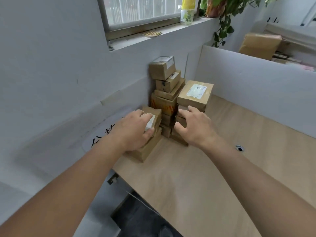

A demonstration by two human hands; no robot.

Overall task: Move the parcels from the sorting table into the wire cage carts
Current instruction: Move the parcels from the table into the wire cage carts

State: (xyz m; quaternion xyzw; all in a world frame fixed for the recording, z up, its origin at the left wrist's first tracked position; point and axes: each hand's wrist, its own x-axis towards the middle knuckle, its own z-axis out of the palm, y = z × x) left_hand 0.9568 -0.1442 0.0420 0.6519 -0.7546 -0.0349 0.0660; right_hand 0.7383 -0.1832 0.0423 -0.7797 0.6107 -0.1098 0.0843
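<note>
- Step in hand: pickup. The left hand (135, 129) grips the top small brown cardboard parcel (153, 117) of a low two-high pile on the pale wooden bench (213, 168), by the wall.
- The right hand (193, 124), fingers spread and holding nothing, reaches the neighbouring stack under the white-labelled brown carton (195, 94).
- Next, probably: lift and carry; no cart visible.
- Count: roughly ten parcels, three stacks.

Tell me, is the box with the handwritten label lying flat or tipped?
Flat. The labelled box rests level on top of its stack, label facing up; the right hand reaches the boxes below it.

Matt brown cardboard parcels (166, 93), glossy white paper label (196, 90), smooth pale wood-look table (196, 177)
</note>
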